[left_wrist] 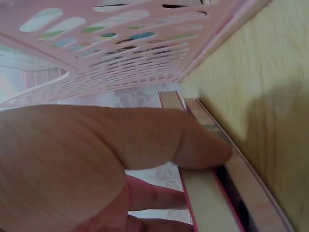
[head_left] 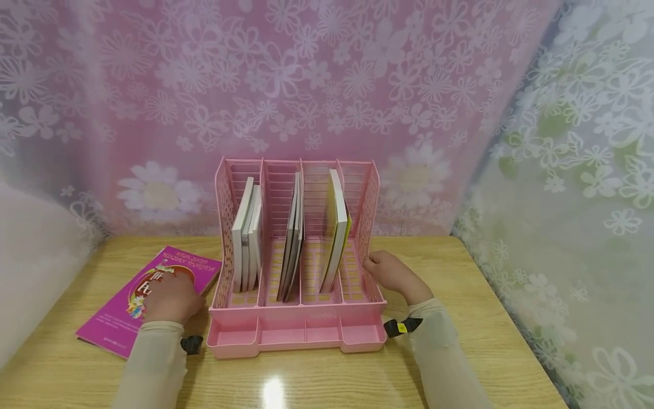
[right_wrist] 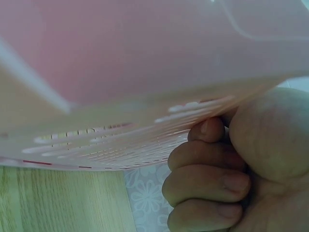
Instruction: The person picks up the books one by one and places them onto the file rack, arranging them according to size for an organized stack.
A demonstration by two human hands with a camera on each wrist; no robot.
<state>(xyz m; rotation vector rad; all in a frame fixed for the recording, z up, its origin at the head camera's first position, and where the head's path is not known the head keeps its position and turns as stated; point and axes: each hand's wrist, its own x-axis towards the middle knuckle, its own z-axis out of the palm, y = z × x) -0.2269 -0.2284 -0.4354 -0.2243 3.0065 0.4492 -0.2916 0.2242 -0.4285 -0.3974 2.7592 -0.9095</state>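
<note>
Pink rack (head_left: 298, 313): 1 pc. on table (head_left: 332, 386), w/ 3 groups of books (head_left: 247, 241) standing inside. Your L hand (head_left: 171, 298): thumb and fingers pinching a purple book (head_left: 114, 318), lying just left of rack atop a 2nd book (left_wrist: 248, 186). Your R hand (head_left: 390, 271): fingers curled, gripping rack's R wall nr. its front edge.

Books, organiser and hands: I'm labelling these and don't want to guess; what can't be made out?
Head: part of the magenta book, hidden by the left hand.
Head: titles of the stored books in the pink organiser; only their edges face the camera.
Left wrist: cover of the lower book, hidden by the magenta book.
Right wrist: part of the right hand, cut off by the right edge.
</note>
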